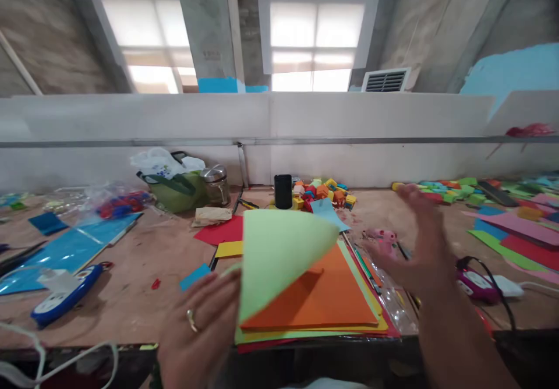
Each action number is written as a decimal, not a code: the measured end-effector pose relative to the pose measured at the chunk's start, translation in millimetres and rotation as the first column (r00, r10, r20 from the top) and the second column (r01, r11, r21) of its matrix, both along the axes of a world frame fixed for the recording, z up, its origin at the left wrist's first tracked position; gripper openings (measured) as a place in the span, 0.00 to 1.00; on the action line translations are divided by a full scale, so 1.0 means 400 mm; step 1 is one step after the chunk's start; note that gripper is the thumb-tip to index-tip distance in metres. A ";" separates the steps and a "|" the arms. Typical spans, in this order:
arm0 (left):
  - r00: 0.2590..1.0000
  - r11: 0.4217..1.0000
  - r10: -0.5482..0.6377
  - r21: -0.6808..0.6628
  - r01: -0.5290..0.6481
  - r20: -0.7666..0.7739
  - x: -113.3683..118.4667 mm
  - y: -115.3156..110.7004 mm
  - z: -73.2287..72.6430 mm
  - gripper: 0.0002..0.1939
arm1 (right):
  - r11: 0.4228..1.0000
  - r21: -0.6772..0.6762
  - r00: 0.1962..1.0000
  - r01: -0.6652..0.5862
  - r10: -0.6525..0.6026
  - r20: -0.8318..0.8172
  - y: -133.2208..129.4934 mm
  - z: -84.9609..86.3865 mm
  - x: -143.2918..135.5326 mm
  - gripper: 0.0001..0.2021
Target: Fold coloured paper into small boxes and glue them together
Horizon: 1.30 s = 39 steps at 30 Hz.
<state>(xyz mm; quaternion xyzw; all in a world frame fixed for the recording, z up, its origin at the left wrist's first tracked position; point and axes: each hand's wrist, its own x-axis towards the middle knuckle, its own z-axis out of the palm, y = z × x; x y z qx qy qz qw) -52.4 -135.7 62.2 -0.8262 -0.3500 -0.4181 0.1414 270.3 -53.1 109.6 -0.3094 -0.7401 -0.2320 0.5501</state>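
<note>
My left hand, with a ring on one finger, is at the left edge of a light green sheet. Its fingers are stretched out, and the fingertips meet or go behind that edge; the thumb is hidden. The green sheet curls up over an orange sheet, which tops a stack of coloured sheets at the table's front edge. To the right of the stack, my right hand is raised, blurred and holding nothing, with thumb and fingers apart. A pink glue gun lies just beyond its thumb.
Small coloured blocks and a black phone-like object stand behind the stack. Left are a green bag, a glass jar and a blue power strip. Right are a magenta power strip and coloured sheets.
</note>
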 end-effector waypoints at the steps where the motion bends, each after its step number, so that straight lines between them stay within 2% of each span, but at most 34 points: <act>1: 0.980 0.996 -0.031 0.071 0.046 -0.198 0.014 -0.001 -0.002 0.15 | 0.999 -0.037 0.991 0.006 -0.001 0.131 -0.025 -0.011 -0.010 0.36; 2: 0.934 0.986 -0.087 0.104 0.131 -0.347 0.034 0.001 -0.006 0.14 | 0.998 -0.058 0.974 0.001 0.012 0.225 -0.045 -0.025 -0.017 0.35; 4: 0.907 0.982 -0.120 0.085 0.168 -0.403 0.083 0.008 -0.019 0.14 | 0.987 -0.159 0.926 -0.005 0.064 0.372 -0.070 -0.060 -0.021 0.33; 6: 0.898 0.983 -0.154 0.024 0.180 -0.412 0.130 0.012 -0.035 0.13 | 0.950 -0.312 0.886 -0.028 0.168 0.432 -0.080 -0.100 -0.011 0.30; 9: 0.881 0.974 -0.226 -0.105 0.200 -0.417 0.175 0.010 -0.054 0.10 | 0.819 -0.565 0.872 -0.100 0.345 0.346 -0.078 -0.148 0.016 0.32; 11: 0.869 0.956 -0.278 -0.205 0.210 -0.410 0.187 0.006 -0.055 0.09 | 0.719 -0.681 0.879 -0.137 0.405 0.250 -0.073 -0.170 0.037 0.30; 14: 0.891 0.920 -0.323 -0.329 0.215 -0.320 0.184 0.010 -0.048 0.16 | 0.584 -0.798 0.884 -0.147 0.440 0.160 -0.066 -0.197 0.063 0.15; 16: 0.925 0.880 -0.312 -0.433 0.196 -0.217 0.169 0.023 -0.049 0.24 | 0.479 -0.859 0.896 -0.180 0.441 0.058 -0.064 -0.219 0.077 0.10; 18: 0.961 0.804 -0.260 -0.574 0.158 -0.100 0.150 0.043 -0.058 0.28 | 0.362 -0.899 0.907 -0.245 0.412 -0.082 -0.064 -0.243 0.086 0.07; 19: 0.973 0.745 -0.227 -0.651 0.144 -0.045 0.140 0.055 -0.065 0.27 | 0.304 -0.914 0.914 -0.270 0.380 -0.144 -0.065 -0.254 0.088 0.06; 21: 0.987 0.601 -0.158 -0.789 0.130 0.043 0.127 0.079 -0.079 0.21 | 0.197 -0.939 0.931 -0.282 0.292 -0.218 -0.065 -0.270 0.090 0.05; 23: 0.992 0.467 -0.087 -0.875 0.126 0.097 0.124 0.101 -0.090 0.13 | 0.135 -0.957 0.953 -0.259 0.199 -0.230 -0.063 -0.277 0.091 0.06; 25: 0.992 0.396 0.018 -0.912 0.108 0.125 0.130 0.120 -0.097 0.11 | 0.136 -0.965 0.967 -0.223 0.157 -0.201 -0.056 -0.279 0.092 0.06; 28: 0.968 0.326 0.205 -0.943 0.072 0.145 0.143 0.146 -0.103 0.15 | 0.220 -0.964 0.986 -0.148 0.102 -0.128 -0.040 -0.283 0.095 0.07; 31: 0.936 0.214 0.324 -0.974 0.072 0.141 0.145 0.178 -0.097 0.19 | 0.278 -0.958 0.998 -0.064 -0.002 -0.068 -0.022 -0.289 0.090 0.15; 33: 0.920 0.210 0.360 -0.974 0.080 0.153 0.140 0.206 -0.085 0.20 | 0.297 -0.954 0.996 -0.046 -0.053 -0.065 -0.012 -0.292 0.082 0.16; 35: 0.911 0.242 0.365 -0.965 0.105 0.191 0.135 0.238 -0.070 0.19 | 0.303 -0.951 0.992 -0.057 -0.092 -0.089 -0.003 -0.294 0.073 0.16; 37: 0.908 0.187 0.340 -0.964 0.188 0.243 0.134 0.266 -0.062 0.19 | 0.300 -0.950 0.984 -0.083 -0.124 -0.125 0.003 -0.299 0.067 0.16; 39: 0.901 0.086 0.310 -0.953 0.290 0.302 0.142 0.285 -0.064 0.22 | 0.282 -0.951 0.973 -0.124 -0.156 -0.173 0.008 -0.308 0.066 0.15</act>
